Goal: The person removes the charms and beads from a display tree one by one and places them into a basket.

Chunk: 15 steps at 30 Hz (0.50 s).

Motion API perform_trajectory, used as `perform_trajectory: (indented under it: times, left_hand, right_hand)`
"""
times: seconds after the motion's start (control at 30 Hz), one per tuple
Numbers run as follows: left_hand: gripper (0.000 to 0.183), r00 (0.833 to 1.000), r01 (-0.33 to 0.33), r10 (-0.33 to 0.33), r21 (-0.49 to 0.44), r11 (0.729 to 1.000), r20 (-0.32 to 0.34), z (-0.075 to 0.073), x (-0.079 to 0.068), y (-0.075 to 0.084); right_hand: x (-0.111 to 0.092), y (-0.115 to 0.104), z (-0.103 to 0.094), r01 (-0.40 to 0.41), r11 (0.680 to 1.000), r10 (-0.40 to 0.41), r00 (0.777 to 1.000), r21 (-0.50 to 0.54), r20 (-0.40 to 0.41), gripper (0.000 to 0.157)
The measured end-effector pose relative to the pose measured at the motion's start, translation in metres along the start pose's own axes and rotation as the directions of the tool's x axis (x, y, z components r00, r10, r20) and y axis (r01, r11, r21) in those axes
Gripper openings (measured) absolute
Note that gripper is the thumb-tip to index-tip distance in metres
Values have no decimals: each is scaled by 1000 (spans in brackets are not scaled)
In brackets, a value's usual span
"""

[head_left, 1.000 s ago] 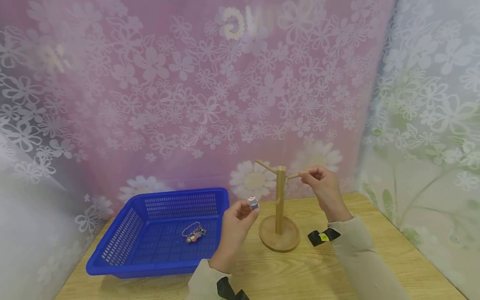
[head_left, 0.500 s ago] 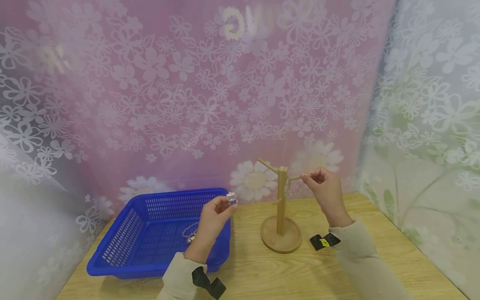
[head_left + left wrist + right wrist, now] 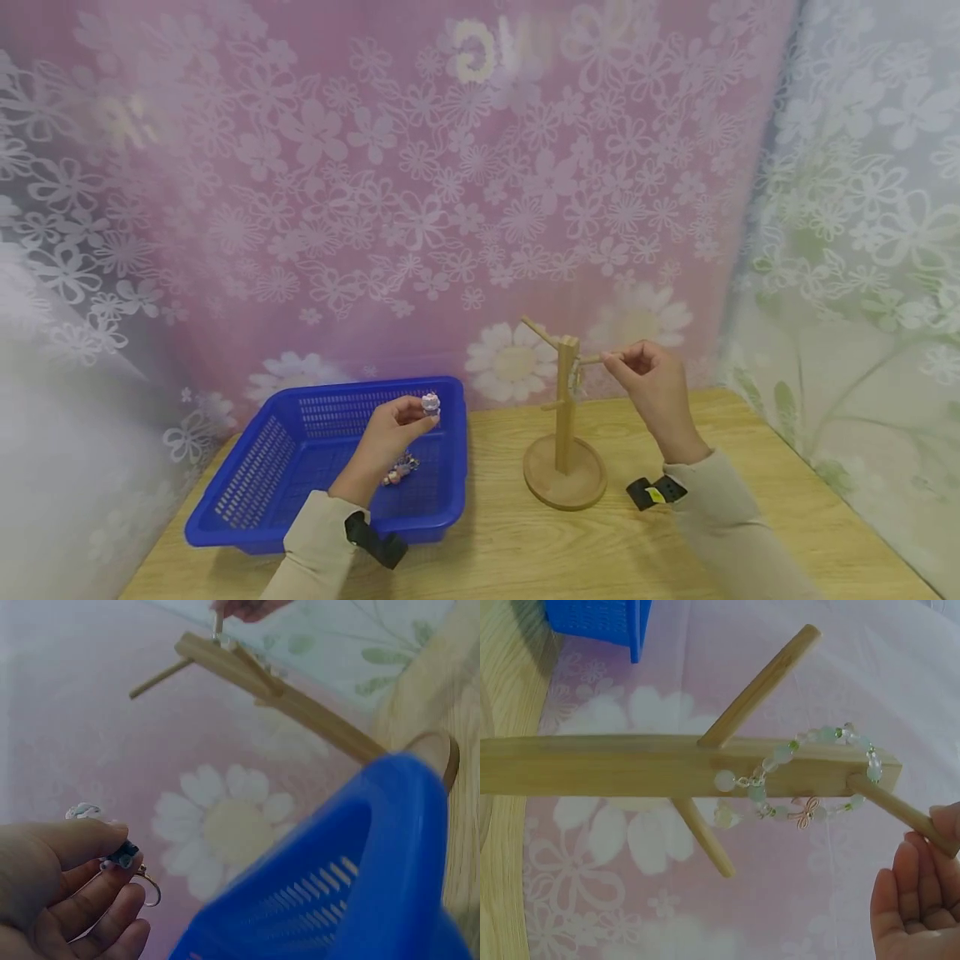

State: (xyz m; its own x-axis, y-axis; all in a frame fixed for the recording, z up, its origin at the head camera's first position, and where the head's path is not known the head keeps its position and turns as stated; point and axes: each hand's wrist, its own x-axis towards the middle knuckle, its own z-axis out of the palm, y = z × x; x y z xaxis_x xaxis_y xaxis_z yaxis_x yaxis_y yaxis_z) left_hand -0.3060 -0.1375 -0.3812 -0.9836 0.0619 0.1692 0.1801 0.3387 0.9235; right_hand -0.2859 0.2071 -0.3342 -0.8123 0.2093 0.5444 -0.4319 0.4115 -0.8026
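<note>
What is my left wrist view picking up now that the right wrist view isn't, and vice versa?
Only the left wrist view: the left hand pinching the small figurine, with a gold ring beside it.

Only the right wrist view: the winged charm, and the bracelet clear enough to see it looped around the peg; the left wrist view gives just a hint of pale beads.

Both: the right hand at the peg's tip, the wooden stand, part of the blue basket and the floral backdrop.
</note>
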Motion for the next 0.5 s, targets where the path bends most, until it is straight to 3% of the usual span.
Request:
perform_trajectory:
  times: [0.27, 0.5]
  left_hand:
    - [21, 999, 39, -39, 25, 999, 13, -16, 9, -22]
    - [22, 996, 89, -88, 44, 995, -12, -35, 17, -39]
  right_hand:
    - [4, 15, -8, 33, 989, -53, 989, 144, 138, 23]
    - [12, 38, -12, 2, 989, -51, 945, 149, 324, 24]
